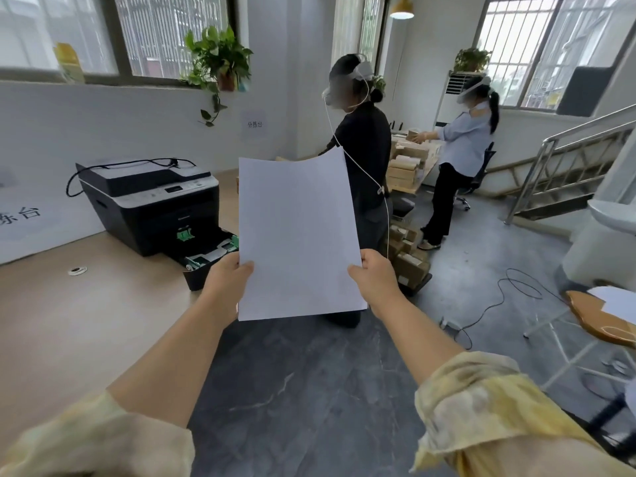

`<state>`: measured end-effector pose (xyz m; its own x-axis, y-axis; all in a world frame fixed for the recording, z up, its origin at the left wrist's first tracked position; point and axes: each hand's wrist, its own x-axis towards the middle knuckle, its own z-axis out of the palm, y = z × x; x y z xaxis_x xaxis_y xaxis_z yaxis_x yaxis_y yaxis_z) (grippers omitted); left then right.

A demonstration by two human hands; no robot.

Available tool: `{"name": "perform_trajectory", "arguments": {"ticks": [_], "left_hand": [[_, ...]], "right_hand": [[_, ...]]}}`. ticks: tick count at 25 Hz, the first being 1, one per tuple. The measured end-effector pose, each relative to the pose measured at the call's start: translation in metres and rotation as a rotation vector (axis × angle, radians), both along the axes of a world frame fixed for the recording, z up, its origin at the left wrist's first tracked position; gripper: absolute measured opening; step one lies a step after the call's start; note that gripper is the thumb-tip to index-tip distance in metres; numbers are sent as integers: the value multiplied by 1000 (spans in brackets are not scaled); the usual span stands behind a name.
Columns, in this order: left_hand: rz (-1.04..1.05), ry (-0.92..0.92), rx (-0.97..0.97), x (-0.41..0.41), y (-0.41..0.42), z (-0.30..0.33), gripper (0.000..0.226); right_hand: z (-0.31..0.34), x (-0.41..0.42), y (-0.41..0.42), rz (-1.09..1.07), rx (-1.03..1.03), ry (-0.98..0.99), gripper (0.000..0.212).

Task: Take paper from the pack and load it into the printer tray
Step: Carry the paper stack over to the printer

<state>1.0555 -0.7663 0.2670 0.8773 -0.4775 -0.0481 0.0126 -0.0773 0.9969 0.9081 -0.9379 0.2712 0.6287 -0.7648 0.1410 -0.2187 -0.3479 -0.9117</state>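
I hold a white stack of paper (297, 235) upright in front of me, its top edge curling slightly. My left hand (227, 280) grips its left edge and my right hand (375, 278) grips its right edge, both near the lower part. A black and grey printer (151, 201) stands on the light wooden table to the left. Its paper tray (206, 256) is pulled out toward me, with green guides showing; the sheets cover the tray's right end. No paper pack is in sight.
The wooden table (86, 311) carries the printer and a small round grommet (77, 270). Two people stand behind the paper beside a table with several cardboard boxes (407, 163). A cable (499, 304) lies on the dark floor; a chair (599, 318) and stairs are at right.
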Motion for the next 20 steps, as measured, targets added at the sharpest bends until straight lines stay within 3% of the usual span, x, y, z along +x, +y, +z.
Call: {"name": "perform_trajectory", "arguments": {"ticks": [11,20], "left_hand": [[154,25,-12,54,-106,-1,21],[265,64,12,110,-140,-23,17]], "right_hand": [[1,89,-131,183,81,-10,14],[-25,164,-176,301,126,-6,17]]}}
